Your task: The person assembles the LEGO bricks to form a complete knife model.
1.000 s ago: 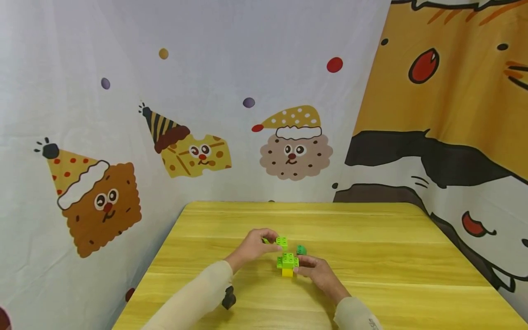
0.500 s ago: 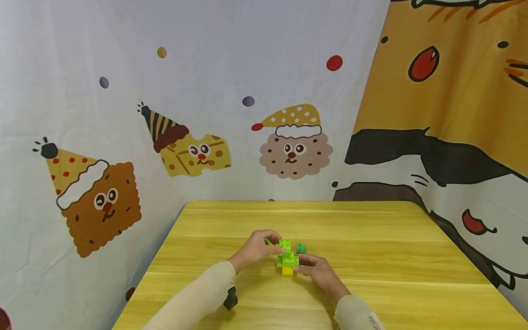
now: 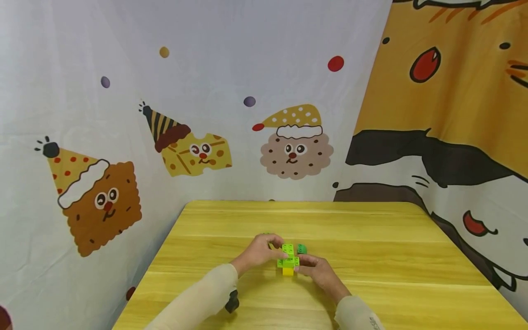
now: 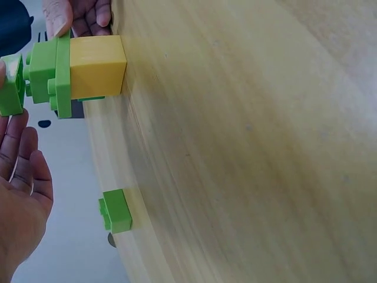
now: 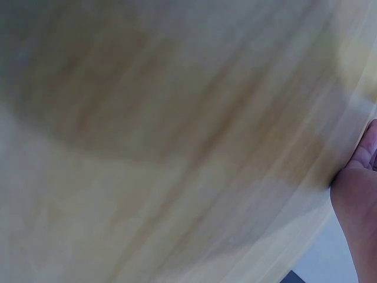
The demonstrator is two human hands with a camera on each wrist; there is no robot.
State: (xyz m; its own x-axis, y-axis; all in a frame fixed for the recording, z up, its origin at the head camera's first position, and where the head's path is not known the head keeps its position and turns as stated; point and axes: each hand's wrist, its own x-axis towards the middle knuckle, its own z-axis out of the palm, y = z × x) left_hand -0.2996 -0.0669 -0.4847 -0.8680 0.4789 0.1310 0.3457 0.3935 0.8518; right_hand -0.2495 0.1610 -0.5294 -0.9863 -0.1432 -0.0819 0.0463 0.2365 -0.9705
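In the head view, a small stack of toy building bricks stands mid-table: a yellow brick (image 3: 288, 271) at the bottom and lime-green bricks (image 3: 288, 262) above it. My left hand (image 3: 260, 252) pinches a lime-green brick (image 3: 288, 249) over the stack. In the left wrist view, this pinched brick (image 4: 10, 88) sits right at the studs of the stack's upper green brick (image 4: 42, 72), with a narrow gap showing. My right hand (image 3: 321, 273) holds the stack's right side with thumb and fingers. The right wrist view shows only part of that hand (image 5: 356, 188).
A darker green rounded brick (image 3: 302, 249) lies just behind the stack. Another loose green brick (image 4: 119, 211) is on the table, mostly hidden behind my left hand in the head view. The wooden table (image 3: 371, 229) meets a printed cloth backdrop (image 3: 247, 55).
My left hand has moved right and down with the lime-green brick, from beside and above the stack to right over its top. My right hand has stayed at the stack.
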